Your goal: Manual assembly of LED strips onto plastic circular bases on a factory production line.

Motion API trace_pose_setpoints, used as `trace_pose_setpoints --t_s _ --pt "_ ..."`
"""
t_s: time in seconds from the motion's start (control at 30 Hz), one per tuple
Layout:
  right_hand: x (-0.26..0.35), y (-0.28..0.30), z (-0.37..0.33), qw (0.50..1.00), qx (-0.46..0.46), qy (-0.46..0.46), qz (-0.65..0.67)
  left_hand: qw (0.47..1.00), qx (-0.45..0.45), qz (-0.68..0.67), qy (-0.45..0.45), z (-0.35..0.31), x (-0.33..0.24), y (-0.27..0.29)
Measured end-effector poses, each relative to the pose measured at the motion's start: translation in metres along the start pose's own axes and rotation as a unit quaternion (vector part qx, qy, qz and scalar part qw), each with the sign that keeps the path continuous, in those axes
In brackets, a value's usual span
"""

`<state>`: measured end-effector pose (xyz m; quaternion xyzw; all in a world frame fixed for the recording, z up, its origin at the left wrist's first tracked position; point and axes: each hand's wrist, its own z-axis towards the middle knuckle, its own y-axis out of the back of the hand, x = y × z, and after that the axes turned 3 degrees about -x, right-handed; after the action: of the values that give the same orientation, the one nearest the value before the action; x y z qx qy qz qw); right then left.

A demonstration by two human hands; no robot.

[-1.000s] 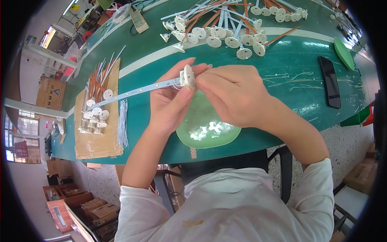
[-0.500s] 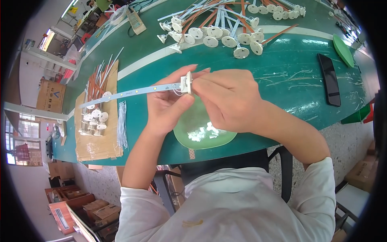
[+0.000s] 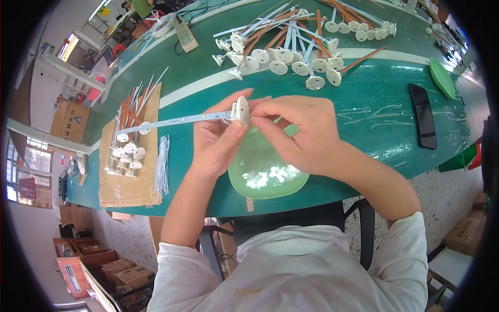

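My left hand [image 3: 215,138] grips an LED strip [image 3: 179,121] by its end, where a round white disc-shaped cap [image 3: 242,111] with small holes is fixed. The thumb presses near the cap's lower edge, and thin white wires show beside it. The strip stretches left, its far end above the cardboard. My right hand [image 3: 301,130] is closed in a pinch right beside the disc's right face; what its fingertips hold, if anything, is too small to make out. Below both hands lies a green plastic dish [image 3: 270,192] with small white pieces [image 3: 270,177] in it.
At left, a cardboard sheet [image 3: 130,192] carries several capped strips, with a bundle of white wires [image 3: 162,166] alongside. More capped strips [image 3: 283,55] are heaped at the back. A black phone [image 3: 423,117] and another green dish [image 3: 442,78] are at right.
The white cap has turned so its round face shows more. My right fingers have shifted slightly lower along the disc. The whole view has shifted a little.
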<state>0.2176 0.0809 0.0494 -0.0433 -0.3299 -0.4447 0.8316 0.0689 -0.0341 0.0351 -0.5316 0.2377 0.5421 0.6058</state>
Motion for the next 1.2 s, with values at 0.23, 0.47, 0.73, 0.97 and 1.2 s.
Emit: trace_pose_setpoints --t_s 0.23,0.47,0.73,0.97,1.2 --pt "-0.002 0.001 0.002 0.998 0.037 0.024 -0.034 0.998 -0.003 0.061 0.002 -0.001 -0.003 0.0" --pt "-0.003 -0.008 -0.006 0.999 0.013 -0.006 -0.032 0.974 -0.006 0.217 0.066 0.003 -0.029 -0.004" --pt "-0.012 -0.007 -0.006 0.994 0.063 0.005 -0.09 0.674 -0.118 0.683 0.255 -0.023 -0.183 0.164" --pt "-0.019 -0.011 -0.01 0.987 0.099 0.075 -0.1 0.463 -0.244 0.754 0.398 -0.097 -0.249 0.252" --pt "-0.021 -0.01 -0.014 0.984 0.133 0.069 -0.092 0.188 -0.146 0.901 0.364 -0.02 -0.203 0.149"
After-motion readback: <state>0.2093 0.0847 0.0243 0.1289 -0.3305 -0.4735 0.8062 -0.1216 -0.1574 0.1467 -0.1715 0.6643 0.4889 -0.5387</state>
